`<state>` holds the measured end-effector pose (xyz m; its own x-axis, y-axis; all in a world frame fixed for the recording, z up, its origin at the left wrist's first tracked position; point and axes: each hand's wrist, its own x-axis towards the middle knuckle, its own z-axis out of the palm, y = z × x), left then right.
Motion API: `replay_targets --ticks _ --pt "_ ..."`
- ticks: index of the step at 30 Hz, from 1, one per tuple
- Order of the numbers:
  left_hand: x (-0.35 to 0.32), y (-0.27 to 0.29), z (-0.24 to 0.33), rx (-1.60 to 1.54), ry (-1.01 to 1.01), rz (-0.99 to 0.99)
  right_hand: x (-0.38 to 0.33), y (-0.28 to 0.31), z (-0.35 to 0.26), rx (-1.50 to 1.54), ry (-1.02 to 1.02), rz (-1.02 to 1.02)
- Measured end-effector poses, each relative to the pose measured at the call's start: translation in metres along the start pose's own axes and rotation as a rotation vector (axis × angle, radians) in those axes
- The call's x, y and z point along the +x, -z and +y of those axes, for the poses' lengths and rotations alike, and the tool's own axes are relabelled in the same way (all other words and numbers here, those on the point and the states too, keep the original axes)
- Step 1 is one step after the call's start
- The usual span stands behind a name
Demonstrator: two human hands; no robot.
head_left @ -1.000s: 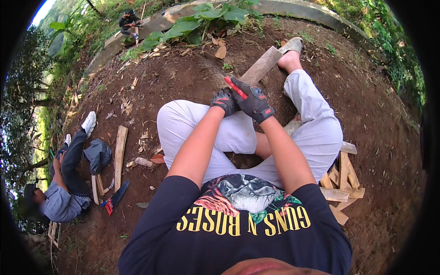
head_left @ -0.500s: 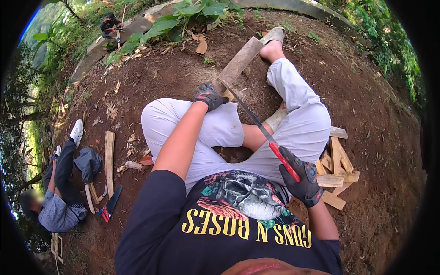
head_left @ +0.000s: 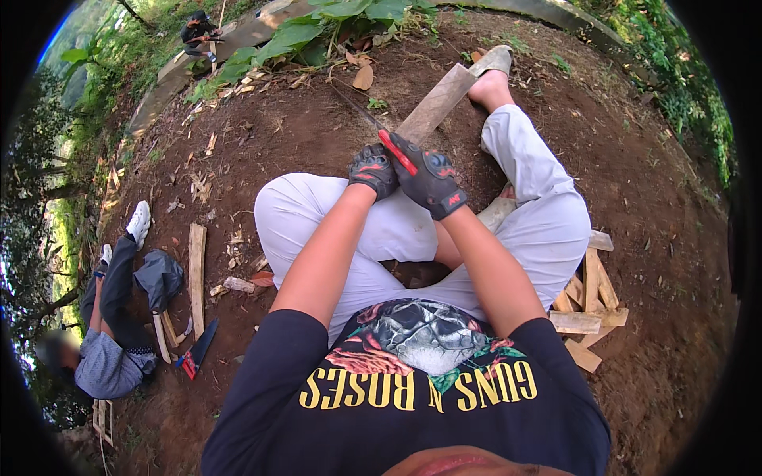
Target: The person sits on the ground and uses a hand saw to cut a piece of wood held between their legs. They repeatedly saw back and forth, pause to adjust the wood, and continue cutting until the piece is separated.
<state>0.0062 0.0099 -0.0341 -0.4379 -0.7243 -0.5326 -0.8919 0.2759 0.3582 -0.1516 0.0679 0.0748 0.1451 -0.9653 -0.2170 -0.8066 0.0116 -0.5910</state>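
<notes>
My right hand [head_left: 429, 176], in a black glove with red marks, is closed round the red handle of a hand saw [head_left: 399, 154]. The thin blade points up and left, beyond my left hand. A weathered wooden plank [head_left: 435, 103] slants from near my hands up to my sandalled right foot [head_left: 494, 63]. Gloved too, my left hand [head_left: 373, 170] is closed at the plank's near end, right beside the saw hand. That end is mostly hidden behind the two gloves, and so is the spot where the blade crosses the wood.
Cut wood pieces [head_left: 589, 297] lie piled right of my knee. On the left are a long board [head_left: 197, 270], another saw [head_left: 198, 349] and a seated person [head_left: 111, 365]. Another person [head_left: 198, 33] works far off by a concrete edge, near broad green leaves [head_left: 294, 44].
My right hand has pushed the saw forward and left, from beside my right thigh up to my left hand. The blade now reaches well past the plank. My left hand stays at the plank's end.
</notes>
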Motion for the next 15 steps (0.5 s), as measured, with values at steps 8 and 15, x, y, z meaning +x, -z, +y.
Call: replay_targets --ticks 8,15 --pt "0.018 -0.022 -0.022 0.084 0.059 0.022 -0.022 -0.007 0.020 0.182 0.198 0.139" --pt "0.004 0.002 0.005 0.025 0.136 0.013 -0.197 0.092 0.005 0.059 -0.007 0.137"
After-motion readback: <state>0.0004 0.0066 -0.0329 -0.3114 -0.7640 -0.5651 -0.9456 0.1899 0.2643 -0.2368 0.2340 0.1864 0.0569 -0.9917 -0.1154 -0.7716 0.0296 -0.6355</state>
